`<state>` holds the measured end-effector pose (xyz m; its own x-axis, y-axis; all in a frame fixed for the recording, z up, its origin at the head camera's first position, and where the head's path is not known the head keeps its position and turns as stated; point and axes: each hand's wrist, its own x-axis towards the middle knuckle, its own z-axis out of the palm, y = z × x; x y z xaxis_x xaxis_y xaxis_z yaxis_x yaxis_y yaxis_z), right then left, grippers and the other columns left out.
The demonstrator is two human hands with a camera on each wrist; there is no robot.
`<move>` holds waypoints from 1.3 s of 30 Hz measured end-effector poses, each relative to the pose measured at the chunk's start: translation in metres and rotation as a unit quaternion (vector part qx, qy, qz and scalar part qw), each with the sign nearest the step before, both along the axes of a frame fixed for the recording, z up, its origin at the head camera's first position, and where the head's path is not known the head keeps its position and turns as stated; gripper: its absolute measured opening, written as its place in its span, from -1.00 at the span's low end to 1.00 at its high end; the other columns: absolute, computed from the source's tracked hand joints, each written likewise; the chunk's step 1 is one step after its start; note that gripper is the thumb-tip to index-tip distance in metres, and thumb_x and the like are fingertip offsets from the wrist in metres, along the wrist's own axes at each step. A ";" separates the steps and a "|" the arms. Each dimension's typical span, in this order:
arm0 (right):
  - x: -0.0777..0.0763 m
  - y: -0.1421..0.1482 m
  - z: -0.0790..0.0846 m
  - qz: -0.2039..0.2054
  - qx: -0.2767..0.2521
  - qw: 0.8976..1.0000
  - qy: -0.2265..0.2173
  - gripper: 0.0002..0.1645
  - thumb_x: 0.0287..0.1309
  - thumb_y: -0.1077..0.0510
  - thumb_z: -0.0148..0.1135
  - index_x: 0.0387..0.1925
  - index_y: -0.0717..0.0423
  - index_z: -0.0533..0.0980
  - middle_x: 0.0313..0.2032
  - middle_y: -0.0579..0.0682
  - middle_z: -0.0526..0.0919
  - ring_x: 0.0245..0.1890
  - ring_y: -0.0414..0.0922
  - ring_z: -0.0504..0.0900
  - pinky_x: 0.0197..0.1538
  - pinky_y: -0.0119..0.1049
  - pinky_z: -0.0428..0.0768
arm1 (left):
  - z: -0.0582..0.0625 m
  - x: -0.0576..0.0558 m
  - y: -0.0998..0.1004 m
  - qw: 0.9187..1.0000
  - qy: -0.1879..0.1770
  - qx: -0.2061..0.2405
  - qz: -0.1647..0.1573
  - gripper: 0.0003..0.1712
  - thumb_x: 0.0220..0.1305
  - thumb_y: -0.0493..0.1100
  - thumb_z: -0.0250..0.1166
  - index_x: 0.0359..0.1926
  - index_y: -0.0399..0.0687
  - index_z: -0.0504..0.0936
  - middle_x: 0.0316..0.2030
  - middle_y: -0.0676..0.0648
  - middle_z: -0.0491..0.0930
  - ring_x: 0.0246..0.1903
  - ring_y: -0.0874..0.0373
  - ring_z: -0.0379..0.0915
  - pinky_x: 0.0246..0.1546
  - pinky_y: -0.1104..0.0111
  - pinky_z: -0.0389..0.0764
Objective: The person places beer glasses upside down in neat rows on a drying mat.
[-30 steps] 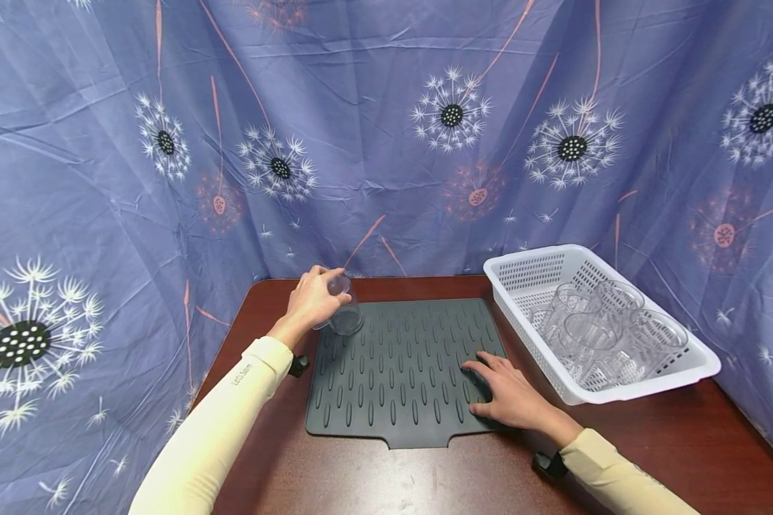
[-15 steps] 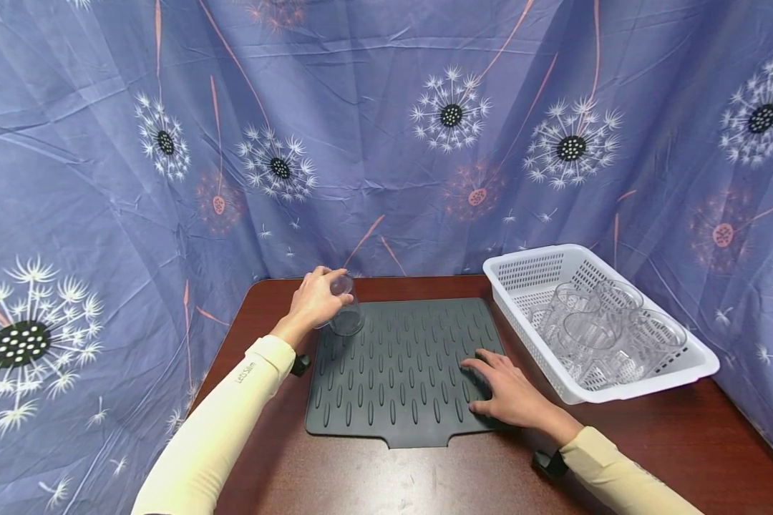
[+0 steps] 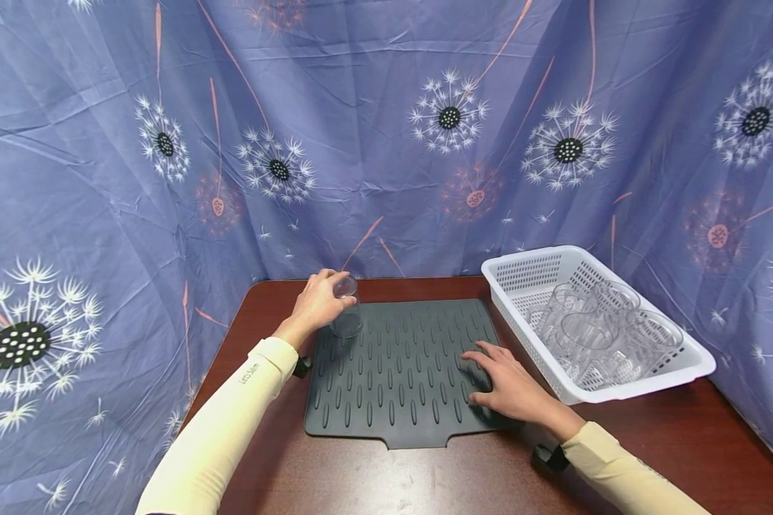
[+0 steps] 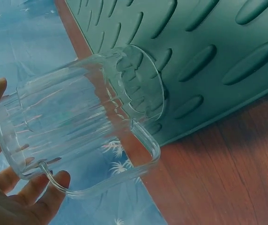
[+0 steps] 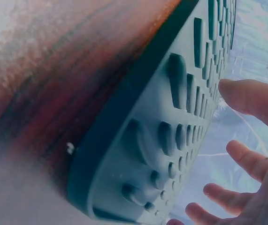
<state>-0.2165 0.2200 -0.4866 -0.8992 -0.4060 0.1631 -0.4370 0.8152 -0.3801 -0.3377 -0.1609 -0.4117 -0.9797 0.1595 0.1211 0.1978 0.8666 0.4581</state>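
A clear mug (image 3: 346, 322) with a handle stands at the far left corner of a dark ridged drying mat (image 3: 419, 422). My left hand (image 3: 317, 302) holds the mug by its upper end from the left. In the left wrist view, thumb and fingers lie around one end of the mug (image 4: 72, 112), and its other end meets the mat. The handle points down in that view. My right hand (image 3: 512, 386) hovers over the mat's right front part, fingers spread and holding nothing. In the right wrist view its fingertips (image 5: 237, 150) are apart from the mat.
A white slotted plastic basket (image 3: 535, 350) stands on the right of the brown table (image 3: 335, 476), with several clear mugs (image 3: 589, 330) inside. Behind and at the sides hangs a blue curtain (image 3: 361, 143) with dandelion prints.
My left hand and the upper end of the mug have shifted slightly to the right, while the lower end stays in place. My right hand's fingers have lifted a little.
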 end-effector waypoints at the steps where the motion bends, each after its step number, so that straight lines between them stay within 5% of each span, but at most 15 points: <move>1: 0.000 0.000 0.001 0.000 -0.003 1.000 0.001 -0.17 -0.08 0.05 0.60 0.28 -0.01 0.50 0.39 0.31 0.35 0.36 0.33 0.30 0.23 0.35 0.36 | 0.000 0.000 0.000 1.000 0.001 0.000 -0.001 -0.25 0.27 0.14 0.37 0.45 0.23 0.40 0.39 -0.08 0.33 0.39 -0.11 0.20 0.19 -0.17 0.43; 11: -0.008 0.003 0.022 0.004 -0.026 0.999 0.021 -0.16 -0.05 0.12 0.58 0.31 0.02 0.47 0.42 0.31 0.28 0.39 0.34 0.24 0.21 0.36 0.37 | -0.005 0.004 -0.003 1.000 0.000 0.008 0.004 -0.22 0.28 0.09 0.39 0.48 0.20 0.35 0.52 -0.15 0.14 0.49 -0.23 0.07 0.25 -0.22 0.37; 20: -0.012 0.009 0.048 0.012 -0.031 0.999 0.030 -0.15 0.01 0.13 0.55 0.36 0.01 0.42 0.45 0.31 0.22 0.43 0.37 0.18 0.24 0.40 0.30 | -0.009 0.008 -0.004 0.998 0.067 0.004 -0.009 -0.25 0.26 0.05 0.41 0.44 0.12 0.40 0.46 -0.19 0.24 0.45 -0.24 0.15 0.35 -0.16 0.27; 29: -0.018 0.017 0.065 0.012 -0.048 0.998 0.040 -0.16 0.00 0.17 0.54 0.35 0.05 0.42 0.45 0.32 0.21 0.43 0.41 0.14 0.34 0.46 0.08 | -0.013 0.022 -0.010 0.989 0.145 0.027 -0.021 -0.31 0.23 -0.07 0.42 0.38 0.03 0.47 0.42 -0.19 0.30 0.44 -0.14 0.16 0.33 -0.09 0.34; 39: -0.025 0.024 0.083 0.008 -0.047 0.997 0.068 -0.16 -0.04 0.18 0.54 0.32 0.05 0.43 0.41 0.35 0.25 0.38 0.44 0.19 0.21 0.48 0.24 | -0.019 0.050 -0.011 0.977 0.188 0.062 -0.081 -0.39 0.22 -0.12 0.43 0.29 -0.05 0.54 0.31 -0.17 0.42 0.23 -0.08 0.38 0.11 0.01 0.51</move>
